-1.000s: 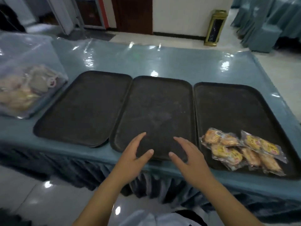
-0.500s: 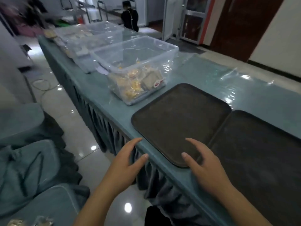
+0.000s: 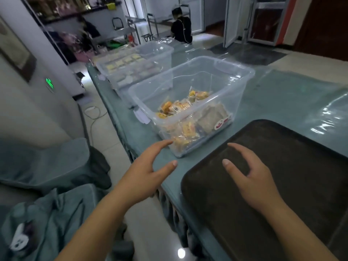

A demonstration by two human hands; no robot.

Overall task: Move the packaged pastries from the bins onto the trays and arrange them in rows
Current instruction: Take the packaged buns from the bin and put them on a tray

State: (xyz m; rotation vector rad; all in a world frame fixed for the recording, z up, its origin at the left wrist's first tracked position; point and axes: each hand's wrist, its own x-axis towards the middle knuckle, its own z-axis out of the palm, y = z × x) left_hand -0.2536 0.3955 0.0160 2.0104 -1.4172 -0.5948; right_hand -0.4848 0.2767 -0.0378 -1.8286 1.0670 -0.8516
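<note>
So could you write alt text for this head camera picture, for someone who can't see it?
Two bare, empty hands, left hand and right hand, reach toward a clear plastic bin of packaged pastries on a blue-covered table. A dark empty tray lies beside it; a second clear bin stands beyond.

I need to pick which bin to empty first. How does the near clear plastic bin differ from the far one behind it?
The near clear plastic bin holds a loose, jumbled heap of yellow-wrapped packaged pastries low at its bottom; the far clear plastic bin shows pale packets lying flat in neat rows. The near bin sits beside the dark tray, close to both hands; the far bin lies further along the table. Both are lidless and transparent.
</note>
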